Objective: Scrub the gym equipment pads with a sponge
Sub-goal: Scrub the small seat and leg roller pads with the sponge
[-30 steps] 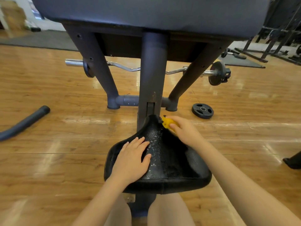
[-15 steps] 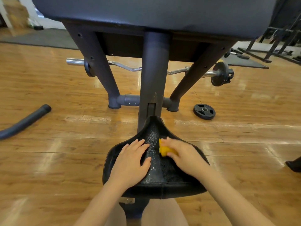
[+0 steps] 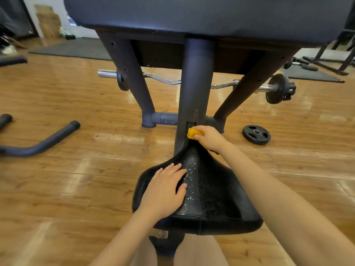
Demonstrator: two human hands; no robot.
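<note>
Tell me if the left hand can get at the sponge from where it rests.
Probably yes. The left hand lies flat on the seat, and the sponge sits in the right hand at the seat's narrow front tip. Nothing lies between them along the seat.

2 bare forearms, no sleeves

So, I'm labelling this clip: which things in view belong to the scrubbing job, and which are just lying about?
Part of the job:
yellow sponge, in the right hand
black seat pad, left hand resting on it
big upper pad

Just lying about:
curl bar
loose weight plate
floor mat
</note>
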